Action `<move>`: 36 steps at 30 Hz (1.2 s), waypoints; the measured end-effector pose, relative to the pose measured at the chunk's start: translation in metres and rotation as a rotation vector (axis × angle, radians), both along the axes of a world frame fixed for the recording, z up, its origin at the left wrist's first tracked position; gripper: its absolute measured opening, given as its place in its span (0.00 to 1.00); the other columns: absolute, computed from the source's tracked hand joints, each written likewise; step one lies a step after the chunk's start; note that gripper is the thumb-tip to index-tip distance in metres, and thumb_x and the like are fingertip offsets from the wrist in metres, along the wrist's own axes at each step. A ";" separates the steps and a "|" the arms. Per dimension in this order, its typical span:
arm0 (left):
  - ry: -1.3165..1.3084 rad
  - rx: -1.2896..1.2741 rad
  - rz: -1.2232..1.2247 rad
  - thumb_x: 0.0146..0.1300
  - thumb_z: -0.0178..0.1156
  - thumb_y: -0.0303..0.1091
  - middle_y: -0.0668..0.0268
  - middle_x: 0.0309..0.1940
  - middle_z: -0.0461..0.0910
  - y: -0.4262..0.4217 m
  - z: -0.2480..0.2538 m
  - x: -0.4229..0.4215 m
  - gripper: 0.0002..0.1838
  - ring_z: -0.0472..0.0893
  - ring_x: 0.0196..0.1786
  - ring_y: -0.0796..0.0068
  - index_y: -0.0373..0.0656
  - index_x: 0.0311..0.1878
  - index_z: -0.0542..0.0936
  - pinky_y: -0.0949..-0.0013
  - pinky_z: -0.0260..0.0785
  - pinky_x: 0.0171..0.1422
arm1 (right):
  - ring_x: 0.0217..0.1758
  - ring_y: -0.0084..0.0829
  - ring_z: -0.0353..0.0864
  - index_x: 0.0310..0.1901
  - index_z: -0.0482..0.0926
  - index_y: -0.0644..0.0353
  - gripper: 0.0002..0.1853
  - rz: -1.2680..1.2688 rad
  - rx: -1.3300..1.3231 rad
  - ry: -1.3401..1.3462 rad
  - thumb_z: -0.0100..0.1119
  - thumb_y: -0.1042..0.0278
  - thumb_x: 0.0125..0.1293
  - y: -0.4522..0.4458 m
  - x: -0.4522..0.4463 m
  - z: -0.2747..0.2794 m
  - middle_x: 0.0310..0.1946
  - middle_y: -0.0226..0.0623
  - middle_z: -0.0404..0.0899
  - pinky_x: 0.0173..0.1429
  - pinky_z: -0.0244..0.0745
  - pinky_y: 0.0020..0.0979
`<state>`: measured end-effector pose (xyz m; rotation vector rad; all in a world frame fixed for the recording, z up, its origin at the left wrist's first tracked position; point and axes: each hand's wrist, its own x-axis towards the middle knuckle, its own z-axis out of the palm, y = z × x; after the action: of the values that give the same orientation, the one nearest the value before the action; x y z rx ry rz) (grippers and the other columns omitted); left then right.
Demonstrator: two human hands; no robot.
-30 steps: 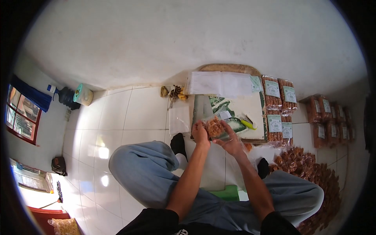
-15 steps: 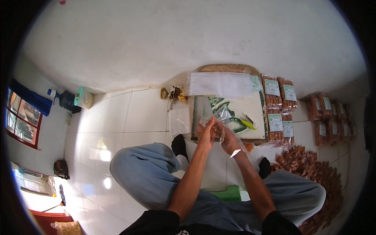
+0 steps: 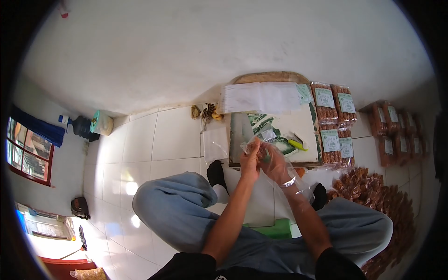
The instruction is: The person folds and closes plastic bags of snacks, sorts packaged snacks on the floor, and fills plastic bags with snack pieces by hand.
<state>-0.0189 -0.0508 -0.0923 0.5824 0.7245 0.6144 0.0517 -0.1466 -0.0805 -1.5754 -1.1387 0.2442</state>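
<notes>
In front of me, over the near edge of a low board-topped table (image 3: 305,123), both hands are closed around a clear plastic bag (image 3: 298,182). My left hand (image 3: 251,162) grips its bunched end from outside, where something reddish-brown shows through. My right hand (image 3: 276,169) is close beside it, with the loose film spread over its fingers and wrist; whether the hand is inside the bag I cannot tell. A yellow-green handled tool (image 3: 297,144) with a dark curved end lies on the tabletop, right of the hands.
White plastic sleeves (image 3: 261,97) and green labels (image 3: 304,94) lie at the table's back. Labelled packs of brown snacks (image 3: 330,142) stand along its right side, more packs (image 3: 396,133) farther right. Small brown packets (image 3: 387,205) are heaped by my right knee. A clear sleeve (image 3: 215,144) lies left.
The bag's film has been drawn farther down over my right wrist and forearm. My hands stay close together, fingers tighter around the bunched end. The view has shifted slightly.
</notes>
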 end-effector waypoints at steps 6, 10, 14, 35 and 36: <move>0.135 0.006 0.114 0.55 0.75 0.39 0.71 0.41 0.81 -0.010 0.007 0.006 0.21 0.80 0.43 0.81 0.44 0.49 0.80 0.74 0.73 0.47 | 0.63 0.44 0.74 0.66 0.67 0.62 0.31 -0.037 0.167 0.184 0.61 0.81 0.59 0.010 -0.014 -0.014 0.58 0.48 0.75 0.66 0.68 0.36; 0.149 -0.044 0.015 0.57 0.73 0.41 0.70 0.40 0.82 0.017 -0.019 -0.004 0.21 0.82 0.41 0.77 0.43 0.50 0.79 0.71 0.76 0.46 | 0.66 0.46 0.72 0.68 0.64 0.63 0.30 0.137 -0.042 0.320 0.57 0.80 0.63 0.002 0.005 -0.028 0.62 0.52 0.72 0.70 0.65 0.37; 0.122 -0.114 -0.043 0.61 0.68 0.44 0.69 0.38 0.82 0.017 -0.005 0.000 0.18 0.83 0.38 0.75 0.44 0.48 0.80 0.69 0.77 0.42 | 0.69 0.48 0.69 0.66 0.65 0.67 0.27 0.061 -0.032 0.136 0.56 0.80 0.64 0.002 0.011 -0.039 0.64 0.52 0.70 0.69 0.66 0.39; -0.049 -0.255 -0.159 0.69 0.58 0.43 0.68 0.39 0.83 0.032 -0.009 -0.014 0.12 0.83 0.41 0.73 0.45 0.46 0.80 0.68 0.76 0.43 | 0.61 0.36 0.75 0.62 0.72 0.60 0.24 0.120 0.062 0.327 0.58 0.81 0.64 0.009 0.006 -0.060 0.58 0.43 0.74 0.63 0.72 0.34; -0.048 -0.254 -0.156 0.69 0.58 0.43 0.68 0.39 0.83 0.031 -0.011 -0.012 0.12 0.83 0.41 0.73 0.45 0.46 0.80 0.68 0.76 0.43 | 0.61 0.36 0.75 0.62 0.72 0.60 0.24 0.123 0.062 0.328 0.58 0.81 0.64 0.009 0.008 -0.062 0.58 0.43 0.74 0.63 0.72 0.34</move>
<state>-0.0307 -0.0202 -0.1031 0.3829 0.6919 0.3829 0.0592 -0.1373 -0.1421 -1.3531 -0.9757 0.5245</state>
